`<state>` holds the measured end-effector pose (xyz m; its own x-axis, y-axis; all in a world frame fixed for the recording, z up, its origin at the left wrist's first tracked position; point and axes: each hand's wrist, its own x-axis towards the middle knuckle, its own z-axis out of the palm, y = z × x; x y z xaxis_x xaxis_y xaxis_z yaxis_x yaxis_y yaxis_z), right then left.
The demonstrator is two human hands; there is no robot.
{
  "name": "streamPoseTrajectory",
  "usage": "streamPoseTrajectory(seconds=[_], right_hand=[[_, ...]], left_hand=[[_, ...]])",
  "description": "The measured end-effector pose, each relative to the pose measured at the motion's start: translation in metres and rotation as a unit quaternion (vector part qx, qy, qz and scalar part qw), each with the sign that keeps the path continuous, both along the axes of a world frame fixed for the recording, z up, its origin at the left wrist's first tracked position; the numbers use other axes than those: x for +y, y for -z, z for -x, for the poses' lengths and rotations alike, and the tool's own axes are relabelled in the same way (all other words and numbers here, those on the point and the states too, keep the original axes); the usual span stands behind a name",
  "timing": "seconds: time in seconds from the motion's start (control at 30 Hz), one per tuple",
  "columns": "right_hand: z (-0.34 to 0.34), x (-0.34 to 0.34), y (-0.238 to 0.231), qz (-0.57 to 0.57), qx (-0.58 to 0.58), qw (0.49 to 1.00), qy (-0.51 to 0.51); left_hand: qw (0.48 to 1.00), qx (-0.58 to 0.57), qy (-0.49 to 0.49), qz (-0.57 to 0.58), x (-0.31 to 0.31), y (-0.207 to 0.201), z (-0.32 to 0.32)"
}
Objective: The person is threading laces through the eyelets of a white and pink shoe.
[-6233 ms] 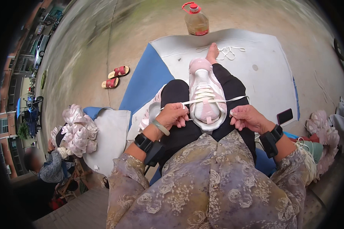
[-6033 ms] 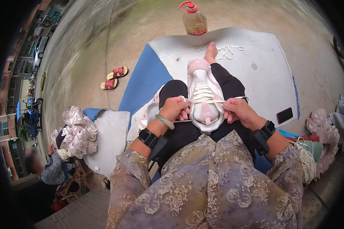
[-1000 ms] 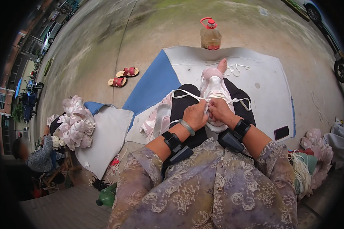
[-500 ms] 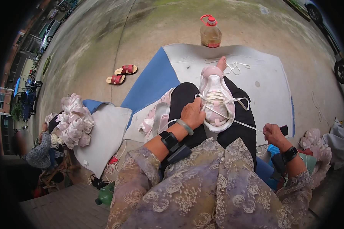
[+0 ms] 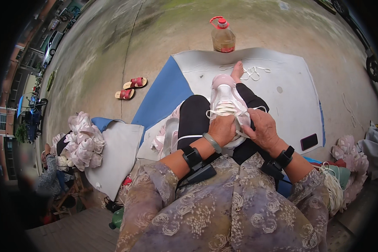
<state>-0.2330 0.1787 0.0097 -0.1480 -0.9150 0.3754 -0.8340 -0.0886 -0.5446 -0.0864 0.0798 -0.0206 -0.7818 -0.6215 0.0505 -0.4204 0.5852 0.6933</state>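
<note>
Both hands pinch the white lace [image 5: 222, 110] on the pink sneaker [image 5: 225, 94]: left hand [image 5: 222, 129], right hand [image 5: 262, 128]; lower eyelets laced, upper ones left.

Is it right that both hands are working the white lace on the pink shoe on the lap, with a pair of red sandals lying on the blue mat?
Not quite. The head view shows the left hand and right hand on the white lace of the pink shoe, but the red sandals lie on bare ground beside the blue mat, not on it.
</note>
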Motion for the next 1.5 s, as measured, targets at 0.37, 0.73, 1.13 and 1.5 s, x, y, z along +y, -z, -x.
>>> streamPoseTrajectory(seconds=[0.37, 0.73, 1.13, 1.5], right_hand=[[-0.005, -0.006, 0.039, -0.032, -0.021, 0.999, -0.006], [-0.001, 0.002, 0.053, -0.022, -0.072, 0.997, 0.002], [0.005, 0.001, 0.061, -0.040, -0.142, 0.989, 0.020], [-0.004, 0.036, 0.033, -0.144, -0.240, 0.958, 0.067]], left_hand=[[0.985, 0.014, -0.067, -0.160, 0.002, 0.030, 0.021], [0.951, -0.032, -0.090, -0.295, 0.000, -0.002, 0.016], [0.970, -0.169, -0.169, -0.031, -0.059, -0.025, -0.211], [0.955, -0.104, -0.086, 0.264, -0.044, -0.043, -0.128]])
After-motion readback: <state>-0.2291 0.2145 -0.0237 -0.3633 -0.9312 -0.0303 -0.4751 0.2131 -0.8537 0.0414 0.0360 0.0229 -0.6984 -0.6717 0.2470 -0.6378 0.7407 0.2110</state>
